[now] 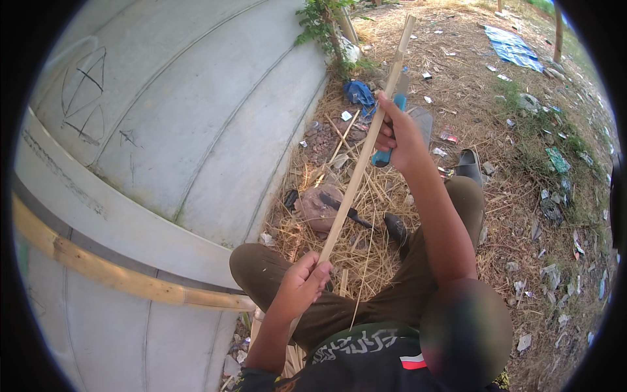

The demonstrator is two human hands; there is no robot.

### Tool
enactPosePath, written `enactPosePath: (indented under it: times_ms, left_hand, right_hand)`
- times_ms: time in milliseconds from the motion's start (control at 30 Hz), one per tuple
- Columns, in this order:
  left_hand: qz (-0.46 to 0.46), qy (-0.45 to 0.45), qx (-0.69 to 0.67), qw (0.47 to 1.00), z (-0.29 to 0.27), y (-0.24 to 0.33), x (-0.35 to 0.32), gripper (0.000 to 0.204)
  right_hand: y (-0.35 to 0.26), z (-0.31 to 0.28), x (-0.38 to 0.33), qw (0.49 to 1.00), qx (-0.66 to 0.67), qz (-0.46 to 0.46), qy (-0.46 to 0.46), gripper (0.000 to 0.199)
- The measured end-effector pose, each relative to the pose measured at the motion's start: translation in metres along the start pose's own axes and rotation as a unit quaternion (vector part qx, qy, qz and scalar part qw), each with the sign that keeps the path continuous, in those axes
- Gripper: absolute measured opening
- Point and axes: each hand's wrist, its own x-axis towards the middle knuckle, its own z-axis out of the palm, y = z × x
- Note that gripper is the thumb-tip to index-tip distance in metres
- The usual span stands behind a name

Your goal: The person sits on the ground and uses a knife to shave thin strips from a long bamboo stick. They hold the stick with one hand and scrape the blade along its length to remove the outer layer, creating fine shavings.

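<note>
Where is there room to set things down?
Dry ground beside the right knee, short of the scattered litter, looks fairly open; reaching between wooden strip and grey wall seems possible. Crowded: around the brown stone, with sticks and straw.

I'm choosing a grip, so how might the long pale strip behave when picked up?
The strip seems fairly stiff, running straight between the left hand and right hand. Being slim, it is probably light. Its length may make it tip if gripped at one end.

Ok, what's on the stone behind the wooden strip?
A dark, elongated object seems to lie on the stone; the wooden strip covers its middle and part of the stone.
</note>
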Motion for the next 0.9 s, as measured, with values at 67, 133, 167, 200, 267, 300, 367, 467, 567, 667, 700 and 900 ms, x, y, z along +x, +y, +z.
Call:
enactPosePath:
  times_ms: [67,133,167,200,267,300,367,467,567,667,700,900]
  left_hand:
    - [0.051,0.065,-0.009,0.997,0.005,-0.010,0.008,0.020]
    - [0.083,0.105,-0.066,0.989,0.008,-0.013,0.015,0.021]
    - [0.090,0.111,-0.117,0.983,0.007,-0.008,0.021,0.022]
    - [0.097,0.115,-0.165,0.975,0.007,-0.002,0.026,0.024]
    - [0.106,0.143,-0.189,0.966,0.007,0.007,0.030,0.026]
    - [0.112,0.157,-0.201,0.960,0.006,0.011,0.030,0.027]
    - [0.115,0.150,-0.234,0.954,0.010,0.015,0.030,0.028]
    - [0.126,0.118,-0.257,0.951,0.015,0.013,0.027,0.029]
    - [0.107,0.074,-0.262,0.956,0.025,0.011,0.022,0.030]
    - [0.104,0.037,-0.279,0.954,0.025,0.014,0.025,0.032]
    - [0.107,0.024,-0.285,0.952,0.026,0.015,0.027,0.032]
    - [0.072,-0.032,-0.262,0.962,0.047,0.010,0.031,0.032]
  right_hand:
    - [0.014,0.001,0.003,0.998,0.052,0.020,-0.015,0.041]
    - [0.040,0.002,0.002,0.999,0.002,-0.007,0.039,0.036]
    - [0.056,0.003,-0.002,0.997,-0.022,-0.022,0.065,0.034]
    - [0.078,-0.002,-0.003,0.972,-0.213,-0.100,0.026,0.030]
    - [0.102,0.017,-0.027,0.829,-0.491,-0.260,-0.068,0.021]
    - [0.105,0.037,-0.045,0.733,-0.577,-0.341,-0.117,0.018]
    - [0.125,0.047,-0.058,0.691,-0.601,-0.375,-0.146,0.015]
    - [0.127,0.052,-0.061,0.691,-0.619,-0.357,-0.109,0.015]
    - [0.105,0.049,-0.058,0.666,-0.656,-0.342,-0.094,0.013]
    - [0.096,0.044,-0.055,0.645,-0.670,-0.361,-0.072,0.011]
    - [0.098,0.045,-0.054,0.645,-0.674,-0.357,-0.045,0.011]
    - [0.055,0.036,-0.026,0.646,-0.704,-0.265,0.127,0.013]
